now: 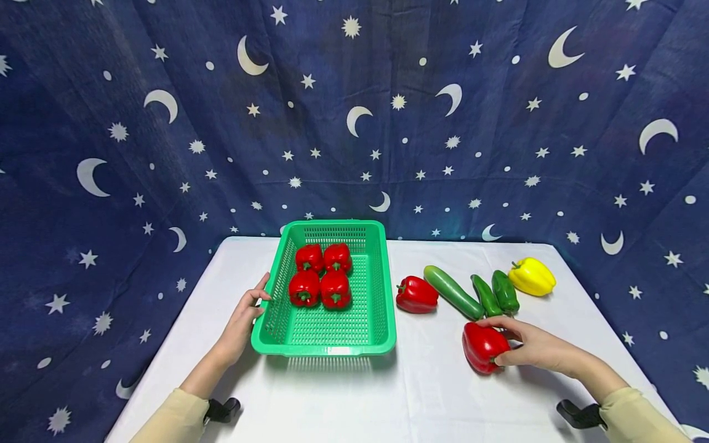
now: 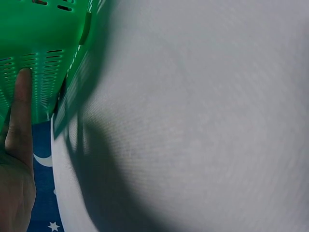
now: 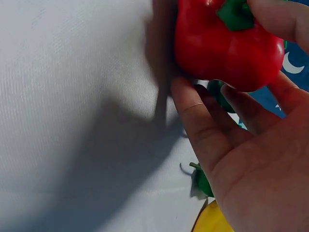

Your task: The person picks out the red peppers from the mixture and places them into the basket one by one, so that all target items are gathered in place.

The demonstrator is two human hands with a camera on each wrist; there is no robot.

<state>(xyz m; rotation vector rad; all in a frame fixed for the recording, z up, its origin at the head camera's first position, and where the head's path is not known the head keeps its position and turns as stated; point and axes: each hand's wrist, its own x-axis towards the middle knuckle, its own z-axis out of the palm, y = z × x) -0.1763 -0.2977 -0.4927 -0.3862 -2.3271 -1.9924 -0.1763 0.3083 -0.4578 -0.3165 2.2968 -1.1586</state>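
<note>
White table (image 1: 343, 400) filled lower frame. Green basket (image 1: 376, 271) sat centre, four red peppers inside. My left hand (image 1: 244, 320) lay against basket's left wall, fingers straight. My right hand (image 1: 534, 346), lower right, curled around red pepper (image 1: 480, 347) resting on table.

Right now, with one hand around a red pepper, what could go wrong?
The glossy red bell pepper sits in the right hand by fingertips only, so it may slip. The left hand merely touches the green slotted plastic basket, which might slide. Four peppers crowd its far half.
</note>
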